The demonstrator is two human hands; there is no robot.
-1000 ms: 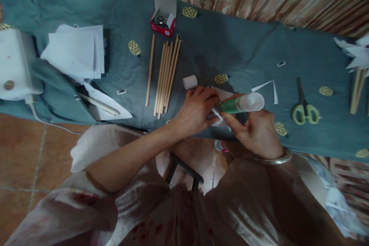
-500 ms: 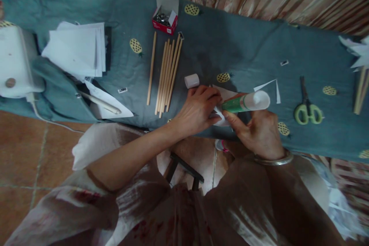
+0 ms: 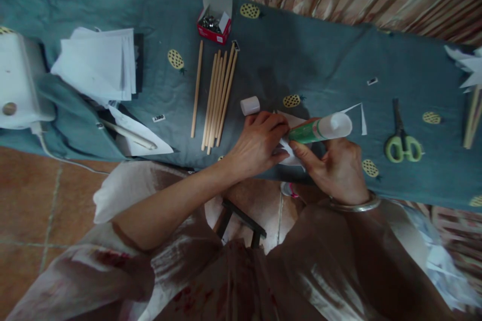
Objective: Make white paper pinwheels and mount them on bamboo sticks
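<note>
A green and white glue stick [image 3: 320, 129] lies slanted in my right hand [image 3: 337, 168], whose thumb and fingers are closed around it. Its tip end points left, over a white paper cutout [image 3: 293, 158] near the table's front edge. My left hand [image 3: 261, 140] presses on that paper with its fingers bent, closed on the paper's left side. Most of the paper is hidden under both hands. Just beyond my left fingertips rests a white cap [image 3: 250, 106] on its side.
Several wooden sticks [image 3: 218, 100] lie left of the cap, below a red box [image 3: 214, 25] of metal clips or pins. Green-handled scissors [image 3: 402, 145] and a paper scrap [image 3: 363, 118] are to the right. Stacked white papers [image 3: 96, 65] and a white device [image 3: 22, 80] occupy the left.
The glue stick and my right hand have shifted very slightly up and left. My left hand stays in place on the paper.
</note>
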